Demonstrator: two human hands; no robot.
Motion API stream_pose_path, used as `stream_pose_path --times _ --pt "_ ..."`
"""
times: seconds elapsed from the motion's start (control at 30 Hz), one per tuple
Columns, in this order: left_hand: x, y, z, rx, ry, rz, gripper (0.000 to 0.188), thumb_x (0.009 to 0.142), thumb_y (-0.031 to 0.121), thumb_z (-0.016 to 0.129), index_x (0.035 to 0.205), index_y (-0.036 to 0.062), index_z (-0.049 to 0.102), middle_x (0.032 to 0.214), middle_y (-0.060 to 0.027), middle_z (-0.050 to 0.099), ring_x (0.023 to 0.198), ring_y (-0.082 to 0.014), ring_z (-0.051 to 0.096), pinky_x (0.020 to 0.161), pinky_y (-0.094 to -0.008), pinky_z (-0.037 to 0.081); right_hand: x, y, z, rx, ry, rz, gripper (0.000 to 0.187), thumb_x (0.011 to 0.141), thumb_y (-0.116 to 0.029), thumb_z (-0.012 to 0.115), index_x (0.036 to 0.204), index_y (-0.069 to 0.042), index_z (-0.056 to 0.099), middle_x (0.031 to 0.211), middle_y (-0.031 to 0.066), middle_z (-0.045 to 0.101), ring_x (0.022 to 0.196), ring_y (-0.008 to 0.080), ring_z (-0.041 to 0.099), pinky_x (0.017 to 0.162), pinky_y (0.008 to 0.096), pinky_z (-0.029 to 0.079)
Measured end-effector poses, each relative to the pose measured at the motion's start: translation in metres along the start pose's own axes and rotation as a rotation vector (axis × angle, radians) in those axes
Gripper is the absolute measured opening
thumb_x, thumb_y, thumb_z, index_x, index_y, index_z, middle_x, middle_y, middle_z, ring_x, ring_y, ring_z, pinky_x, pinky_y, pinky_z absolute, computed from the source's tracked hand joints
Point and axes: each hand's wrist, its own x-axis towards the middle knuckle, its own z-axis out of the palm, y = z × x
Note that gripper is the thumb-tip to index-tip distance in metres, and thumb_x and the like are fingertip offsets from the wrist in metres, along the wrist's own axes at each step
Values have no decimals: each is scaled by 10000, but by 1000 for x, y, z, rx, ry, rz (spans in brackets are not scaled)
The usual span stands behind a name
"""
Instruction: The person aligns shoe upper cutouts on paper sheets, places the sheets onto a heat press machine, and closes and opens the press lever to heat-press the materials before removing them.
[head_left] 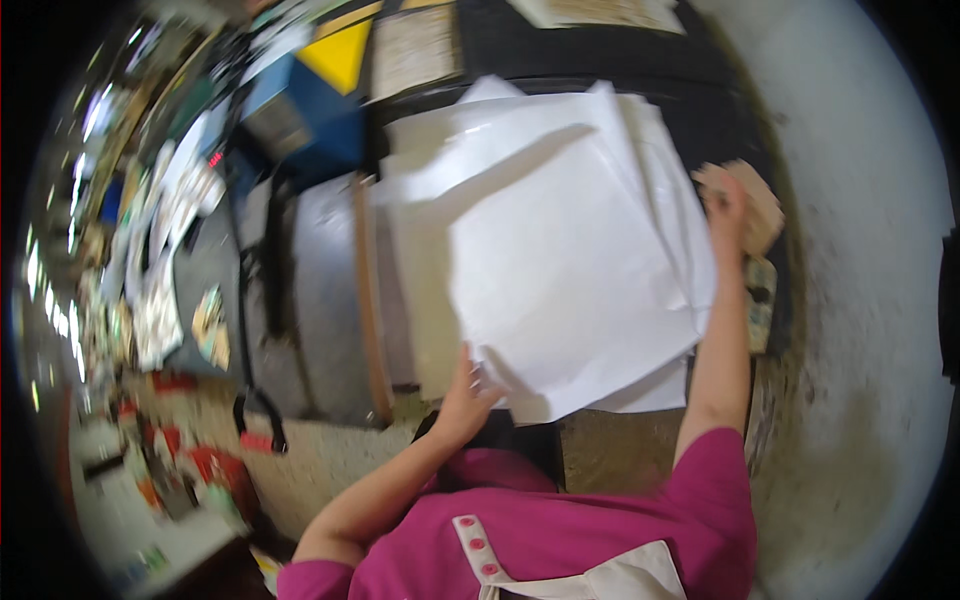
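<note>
A stack of large white paper sheets point(570, 270) lies in front of me, its edges uneven and fanned. The top sheet casts a shadow along its upper left side. At the near left corner of the sheets is my left hand point(463, 408), fingers apart and touching the paper's edge. My right hand point(730, 215) reaches past the right side of the stack. Its fingers are curled on a tan, block-like piece point(762, 208); blur hides the fingertips and the exact kind of piece. Just below that lies a small patterned greenish item point(760, 305).
Left of the paper stands a grey metal plate point(335, 300) with a brown edge strip. Beyond it are a blue box-shaped machine part point(305, 115) and a yellow triangle point(342, 55). A pale wall-like surface point(860, 300) runs along the right. Cluttered shelves blur at far left.
</note>
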Motion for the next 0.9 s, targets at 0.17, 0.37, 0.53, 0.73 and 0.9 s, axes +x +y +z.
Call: stream_pose_path --times 0.17,0.37,0.53,0.73,0.9 --pt "-59 25 -31 279 -338 254 503 880 211 639 1336 45 506 1203 -201 589 1082 -328 596 933 -383 481 -39 -125 -9 559 175 133 283 938 -68 596 1214 -9 578 1121 55 621 1036 166 564 926 282 434" --pt "-127 61 -96 500 -510 694 432 836 138 639 1254 55 570 1139 -153 631 1021 -315 619 854 -387 512 -144 -283 -7 723 168 197 116 929 -18 574 1042 1 586 1023 72 616 850 130 557 796 256 473" --pt "-174 58 -203 436 38 1240 333 706 45 650 1038 56 668 917 -65 665 816 -238 640 729 -360 517 -258 -453 24 809 -317 -79 75 892 26 588 963 10 603 980 99 622 849 181 599 778 287 497" --pt "-228 10 -317 516 588 1222 283 748 48 668 1030 45 679 915 -80 646 864 -257 632 857 -420 502 -354 -624 73 373 -714 -812 398 767 -109 639 1149 -15 578 1082 135 630 1001 298 615 874 404 493" --pt "-257 -30 -356 465 518 1192 332 773 31 714 1097 63 648 1027 -86 650 1007 -273 622 977 -457 452 -402 -643 118 -178 -632 -820 198 740 -191 654 845 -112 505 781 58 539 714 260 568 632 372 469"
